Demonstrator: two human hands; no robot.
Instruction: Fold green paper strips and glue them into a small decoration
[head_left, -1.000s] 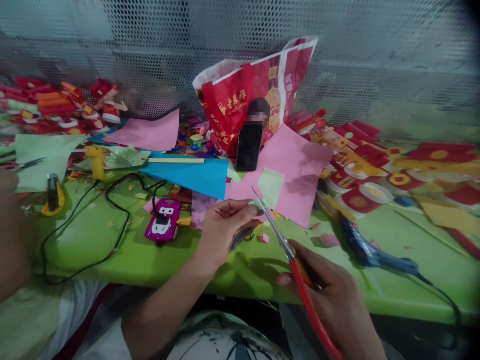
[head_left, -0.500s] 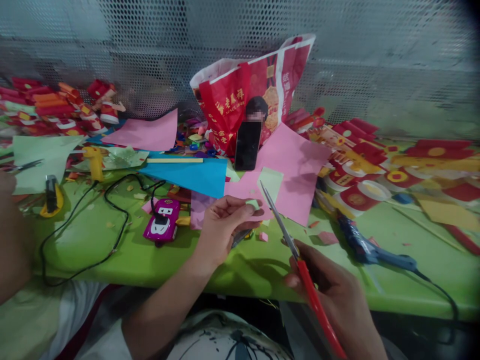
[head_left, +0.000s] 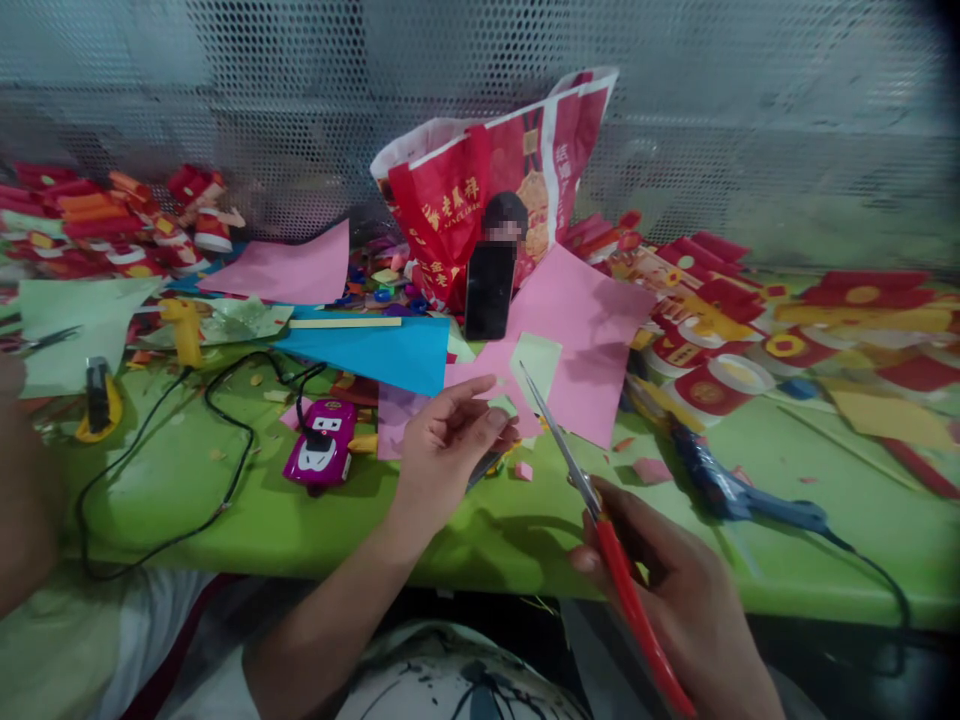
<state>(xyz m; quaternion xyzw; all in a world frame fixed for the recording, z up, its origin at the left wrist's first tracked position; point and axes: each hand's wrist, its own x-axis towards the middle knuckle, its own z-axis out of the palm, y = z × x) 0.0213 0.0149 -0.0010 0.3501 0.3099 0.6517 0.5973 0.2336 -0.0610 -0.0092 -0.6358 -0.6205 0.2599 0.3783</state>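
Between the thumb and fingers of my left hand [head_left: 450,440] is a small piece of pale green paper [head_left: 502,405]. Its index finger is lifted away from the piece. My right hand [head_left: 660,580] is closed round the red handles of a pair of scissors [head_left: 626,600]. The blades look closed and point up and to the left, just right of the paper piece. Behind the blade tips lies a larger pale green paper strip [head_left: 537,365] on pink paper [head_left: 574,320]. A small pink cube [head_left: 523,470] sits on the green table [head_left: 510,545] between my hands.
A black phone [head_left: 489,292] leans against a red bag [head_left: 450,200]. To the left are a purple power strip [head_left: 321,445] with a cord, blue paper [head_left: 405,350] and a yellow cutter [head_left: 100,398]. A glue gun [head_left: 739,490] lies right. Another person's arm [head_left: 26,500] is far left.
The index finger of my left hand has lifted off the green paper piece. My right hand and the scissors have hardly moved. The view has shifted slightly.
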